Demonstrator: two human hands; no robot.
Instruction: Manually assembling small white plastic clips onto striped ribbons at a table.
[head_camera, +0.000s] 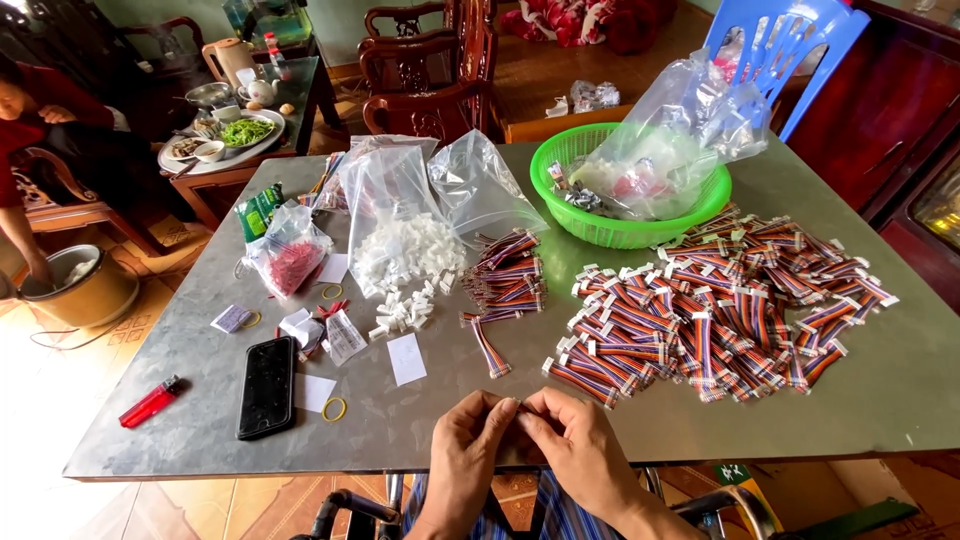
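My left hand (470, 450) and my right hand (575, 445) meet at the near edge of the grey metal table (200, 400), fingertips pinched together on a small part that is mostly hidden by the fingers. Just beyond them lies a single multicoloured ribbon cable (487, 346). A small stack of such cables (508, 272) sits behind it, and a large heap of ribbon cables with white connectors (715, 310) spreads to the right. White plastic connectors (408, 262) spill from a clear bag in the middle.
A black phone (267, 386), a red lighter (150, 402), rubber bands and paper slips lie at the left. A bag of red parts (288, 255) and a green basket (560, 165) holding plastic bags stand further back. A person sits at far left by a tray of food.
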